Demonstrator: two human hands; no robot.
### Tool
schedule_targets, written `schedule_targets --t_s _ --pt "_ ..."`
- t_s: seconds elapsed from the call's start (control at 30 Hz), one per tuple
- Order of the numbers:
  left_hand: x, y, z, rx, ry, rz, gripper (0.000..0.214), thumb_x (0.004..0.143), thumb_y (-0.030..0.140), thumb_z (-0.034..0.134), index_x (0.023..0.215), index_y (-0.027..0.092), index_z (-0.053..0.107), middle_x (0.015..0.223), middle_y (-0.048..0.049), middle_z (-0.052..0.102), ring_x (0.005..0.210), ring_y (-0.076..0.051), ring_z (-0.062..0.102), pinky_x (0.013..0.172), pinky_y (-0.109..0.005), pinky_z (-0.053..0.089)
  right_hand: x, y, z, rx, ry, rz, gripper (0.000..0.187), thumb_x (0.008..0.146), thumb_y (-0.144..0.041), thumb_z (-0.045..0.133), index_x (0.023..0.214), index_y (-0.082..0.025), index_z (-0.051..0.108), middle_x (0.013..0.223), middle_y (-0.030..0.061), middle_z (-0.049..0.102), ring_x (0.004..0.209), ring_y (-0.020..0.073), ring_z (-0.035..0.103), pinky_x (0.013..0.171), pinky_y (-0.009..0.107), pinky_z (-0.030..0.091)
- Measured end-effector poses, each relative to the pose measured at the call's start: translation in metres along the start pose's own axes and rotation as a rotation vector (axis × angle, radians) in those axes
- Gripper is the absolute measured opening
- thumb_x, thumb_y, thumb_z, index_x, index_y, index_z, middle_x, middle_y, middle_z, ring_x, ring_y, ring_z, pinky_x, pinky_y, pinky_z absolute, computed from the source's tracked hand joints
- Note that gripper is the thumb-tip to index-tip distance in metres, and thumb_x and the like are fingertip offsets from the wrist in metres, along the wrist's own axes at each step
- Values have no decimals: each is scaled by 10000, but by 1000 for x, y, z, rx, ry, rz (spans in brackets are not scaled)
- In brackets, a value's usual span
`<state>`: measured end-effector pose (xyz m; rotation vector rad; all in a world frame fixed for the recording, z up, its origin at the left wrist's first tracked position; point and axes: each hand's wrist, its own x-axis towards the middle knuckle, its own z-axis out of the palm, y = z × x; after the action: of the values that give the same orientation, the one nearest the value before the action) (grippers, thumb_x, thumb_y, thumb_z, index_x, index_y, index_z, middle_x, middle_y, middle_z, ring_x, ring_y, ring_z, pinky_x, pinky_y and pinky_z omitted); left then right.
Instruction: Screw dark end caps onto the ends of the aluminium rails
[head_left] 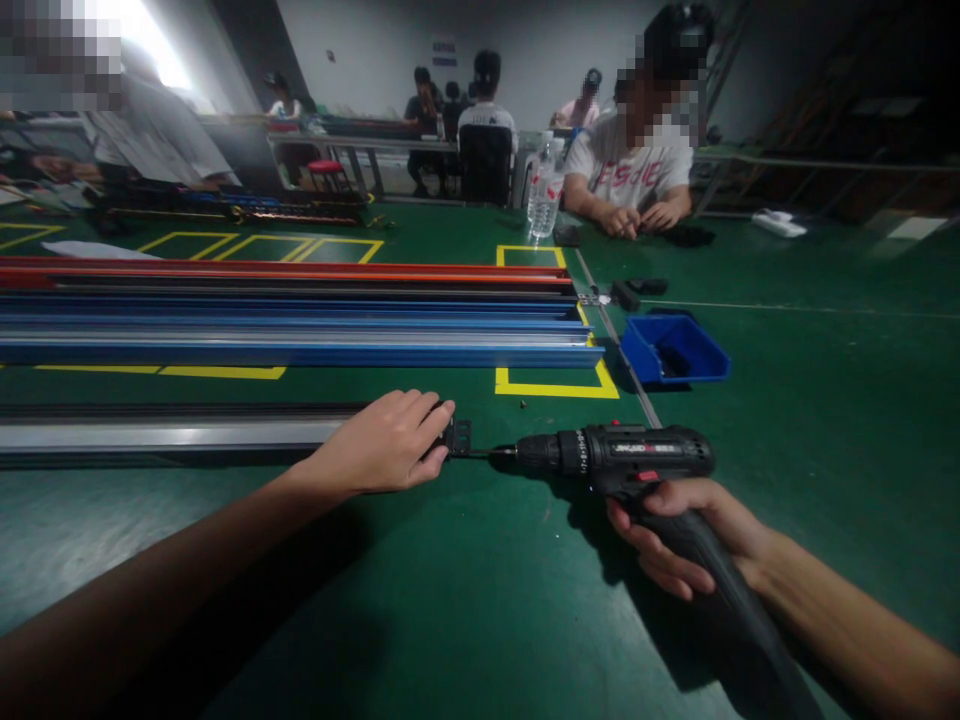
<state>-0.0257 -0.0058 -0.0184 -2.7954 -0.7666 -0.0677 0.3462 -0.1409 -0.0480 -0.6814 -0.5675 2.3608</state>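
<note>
A long silver and black metal profile (187,432) lies across the left of the table. My left hand (394,440) is closed over its right end, fingers curled across the top. A black end bracket (463,437) with slots sticks out past my fingertips. My right hand (679,540) grips a black cordless drill (637,452) by its handle, a finger near the trigger. The drill points left, and its long thin bit (484,454) reaches to the bracket end. Whether the bit sits in a screw, I cannot make out.
Beyond the profile lie several blue profiles (300,335) and a red one (300,268). A blue bin (675,350) stands right of them, and a tiny dark part (523,404) lies before the yellow tape. Water bottles (544,190) and a seated person (630,170) are across the table.
</note>
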Motion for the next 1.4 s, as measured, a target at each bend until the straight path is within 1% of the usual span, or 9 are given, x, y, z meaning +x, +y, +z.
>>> schedule_targets --t_s 0.13,0.53,0.73,1.07,1.27,1.4 --pt "0 -1 1 -17 14 -6 478 980 319 477 1341 26 589 1241 -228 661 1077 -321 645 907 -451 547 0 0 0 5 9 -3 305 902 -284 577 1035 -39 701 739 47 676 404 69 562 514 232 554" --pt "0 0 2 -22 18 -11 477 976 318 480 1333 22 591 1231 -232 663 1075 -324 645 901 -454 549 2 -3 3 -1 4 10 336 897 -280 552 1067 -37 710 764 48 672 396 67 568 520 231 565" --pt "0 0 2 -18 13 -13 477 975 324 475 1329 25 592 1236 -229 663 1072 -327 644 906 -459 547 4 -4 1 1 -37 2 356 899 -295 552 1088 -35 705 781 47 671 399 62 566 523 230 566" --pt "0 1 -1 -27 -18 -28 479 985 324 465 1345 33 582 1263 -226 653 1092 -319 639 919 -450 542 4 -6 3 7 -26 18 359 906 -299 541 1088 -31 698 790 58 673 403 67 573 529 237 572" --pt "0 0 1 -24 11 -7 482 979 323 474 1340 25 585 1245 -238 656 1068 -328 647 893 -465 550 4 -4 0 -7 -33 3 361 921 -313 524 1092 -42 689 794 50 667 389 54 534 515 230 557" --pt "-1 -1 2 -27 11 -12 477 977 327 476 1351 51 582 1248 -220 661 1072 -308 646 899 -443 553 4 -4 -1 -16 -65 -9 368 928 -313 512 1106 -39 681 810 53 669 393 47 519 530 231 553"
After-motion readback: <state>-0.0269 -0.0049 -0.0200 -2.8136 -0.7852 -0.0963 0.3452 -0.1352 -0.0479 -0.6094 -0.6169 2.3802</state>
